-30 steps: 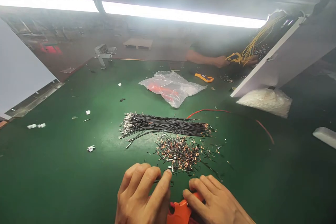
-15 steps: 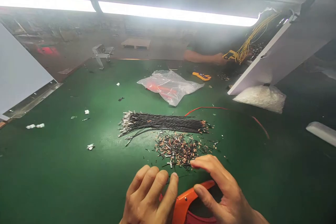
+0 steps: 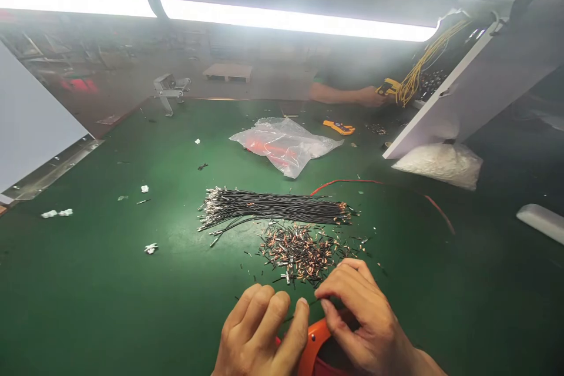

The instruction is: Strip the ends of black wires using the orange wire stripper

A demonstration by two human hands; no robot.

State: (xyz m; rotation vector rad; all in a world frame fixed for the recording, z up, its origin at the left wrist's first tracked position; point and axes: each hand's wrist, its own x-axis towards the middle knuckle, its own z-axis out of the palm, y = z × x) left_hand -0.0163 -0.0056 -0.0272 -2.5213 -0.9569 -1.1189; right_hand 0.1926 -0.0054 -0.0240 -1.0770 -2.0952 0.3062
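Note:
My left hand [image 3: 267, 332] is closed, fingers curled and thumb hidden. A short length of thin black wire [image 3: 314, 302] runs from it to my right hand [image 3: 363, 317], which pinches that end between thumb and forefinger. Beneath and between both hands shows an orange-handled hand tool [image 3: 315, 338]; its jaws are hidden. Just beyond my fingertips lies a pile of short black wire offcuts [image 3: 299, 252] with copper-coloured ends. Behind the pile rests a bundle of black wires [image 3: 277, 207], with silvery terminals on the left and copper ends on the right.
A clear plastic bag [image 3: 286, 144] with something red inside lies farther back, near a yellow tool [image 3: 338, 127]. A red wire [image 3: 348, 180] curves right of the bundle. Across the table, another person's hand [image 3: 374, 96] holds a yellow tool. White scraps [image 3: 150, 248] lie left.
My right thumb and forefinger have closed together from a spread position. My left hand has shifted slightly right and down. The wires and offcuts stay in place.

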